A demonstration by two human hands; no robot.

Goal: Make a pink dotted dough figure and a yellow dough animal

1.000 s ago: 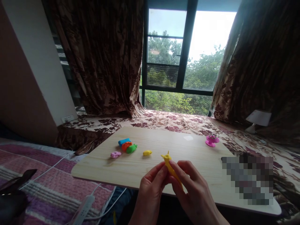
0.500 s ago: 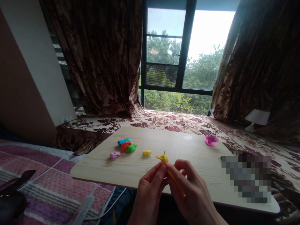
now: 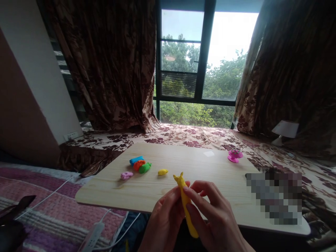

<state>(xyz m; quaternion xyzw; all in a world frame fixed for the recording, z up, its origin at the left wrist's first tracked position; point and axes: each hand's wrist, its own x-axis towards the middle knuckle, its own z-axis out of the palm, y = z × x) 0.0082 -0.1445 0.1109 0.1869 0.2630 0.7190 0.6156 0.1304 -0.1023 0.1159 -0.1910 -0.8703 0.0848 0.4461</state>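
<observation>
A long yellow piece of modelling clay (image 3: 186, 203), with pointed prongs at its top end, stands tilted between my two hands above the table's near edge. My left hand (image 3: 166, 213) grips it from the left near the upper part, some of its fingers hidden behind. From the other side, my right hand (image 3: 214, 211) pinches the clay between thumb and fingers. Beyond my hands, a small yellow clay lump (image 3: 162, 172) lies on the wooden table (image 3: 105, 189). Left of that are green (image 3: 145, 168), orange (image 3: 138, 165), blue (image 3: 137, 160) and pink (image 3: 126, 175) clay lumps.
At the table's back right stands a pink clay shape (image 3: 235, 156) with green dots. A blurred-out object (image 3: 274, 199) covers the right end. A white lamp (image 3: 285, 131) sits on the window ledge, and a power strip (image 3: 91, 235) lies on the bed at left.
The yellow clay in my hands has turned, so its long body now faces me. My right fingers have shifted along it, and my left thumb has moved off its front.
</observation>
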